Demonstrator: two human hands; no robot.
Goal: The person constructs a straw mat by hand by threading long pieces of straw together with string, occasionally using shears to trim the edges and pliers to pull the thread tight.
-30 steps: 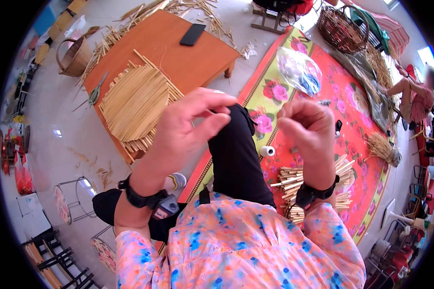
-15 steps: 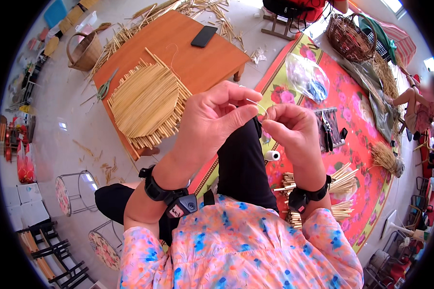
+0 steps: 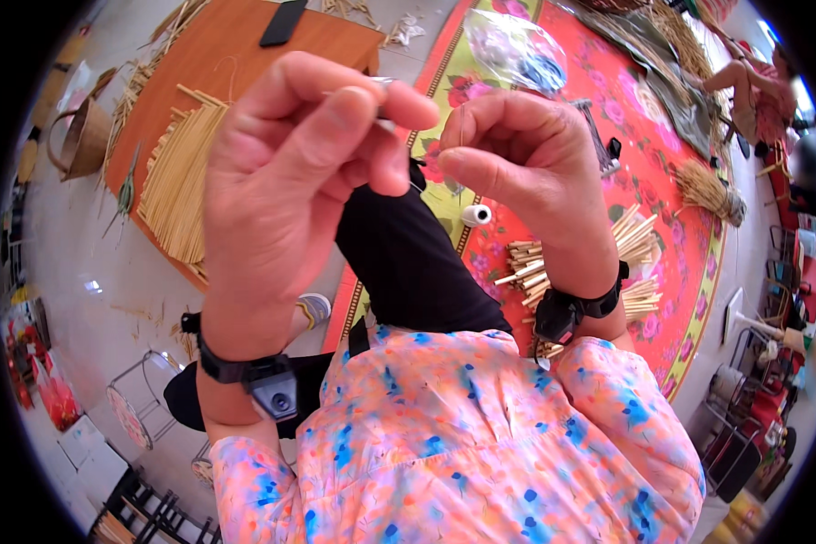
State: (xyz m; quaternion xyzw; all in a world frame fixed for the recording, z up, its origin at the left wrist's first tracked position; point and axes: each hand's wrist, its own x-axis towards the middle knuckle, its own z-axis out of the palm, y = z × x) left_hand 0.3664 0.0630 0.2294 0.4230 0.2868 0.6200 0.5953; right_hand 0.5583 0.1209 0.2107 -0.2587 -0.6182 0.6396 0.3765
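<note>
My left hand [image 3: 286,172] is raised over my knee, its thumb and bent forefinger pinched on a small shiny needle-like piece [image 3: 384,80]. Most of that piece is hidden by the fingers. To its right, my right hand [image 3: 539,163] pinches a fine thread [image 3: 461,125] between thumb and forefinger; a gap separates the two hands. Below them, a white thread spool [image 3: 476,215] lies on the rug. Beyond my left hand, a flat panel of straw stalks [image 3: 174,186] rests on the wooden table [image 3: 222,32], partly covered by that hand.
Green-handled scissors [image 3: 127,192] lie at the table's left edge and a black phone [image 3: 283,23] farther back. Cut straw stalks [image 3: 526,267] lie on the red floral rug [image 3: 648,349]. A clear plastic bag [image 3: 515,50], a straw bundle [image 3: 709,192] and a seated person [image 3: 757,91] are farther right.
My hands have moved apart, the left one up and leftward, nearer the camera. The view has shifted, so the table and panel now sit farther left.
</note>
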